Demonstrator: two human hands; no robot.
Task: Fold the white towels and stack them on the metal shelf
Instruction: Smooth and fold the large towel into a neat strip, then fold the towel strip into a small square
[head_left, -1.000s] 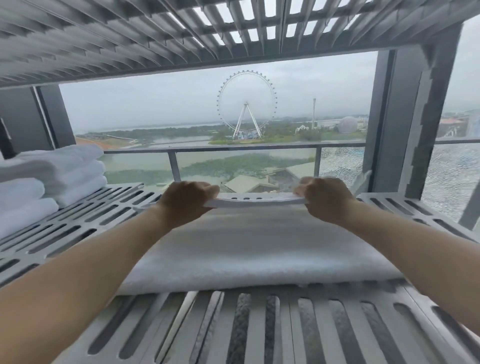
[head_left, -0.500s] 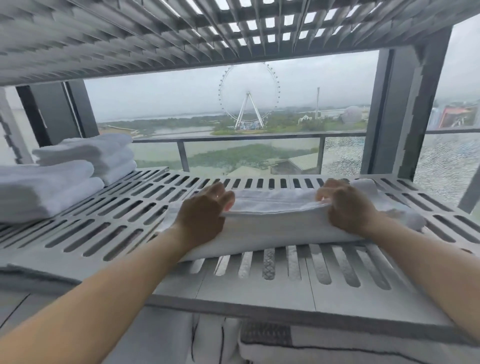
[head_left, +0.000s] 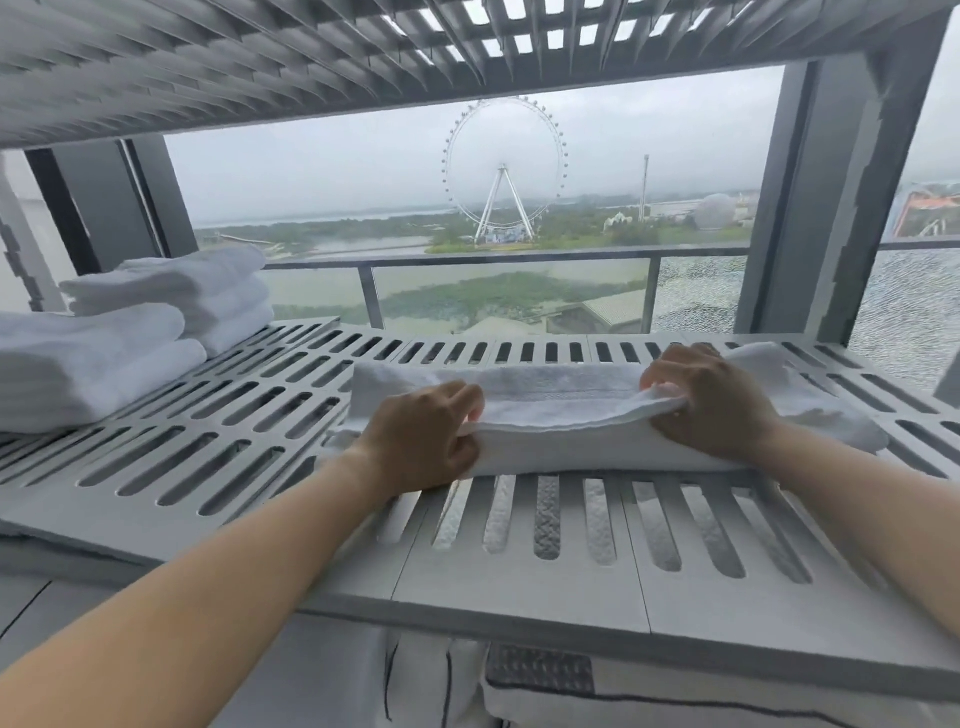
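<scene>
1. White terry towel (head_left: 563, 410), folded into a long band, lies across the right-centre of the grey slotted metal shelf (head_left: 208, 441), set back from the shelf's near lip.
2. The left grip (head_left: 423, 439), a bare hand, curls over the towel's left end and pinches the upper fold between thumb and fingers.
3. The right grip (head_left: 711, 405) clenches the top layer near the towel's right end; a loose corner lies past it to the right.
4. At the shelf's left sit a near stack of folded white towels (head_left: 88, 364) and, just beside it, a far stack of folded white towels (head_left: 202, 291).
5. Through the far window stands a pale Ferris wheel (head_left: 503, 171).
</scene>
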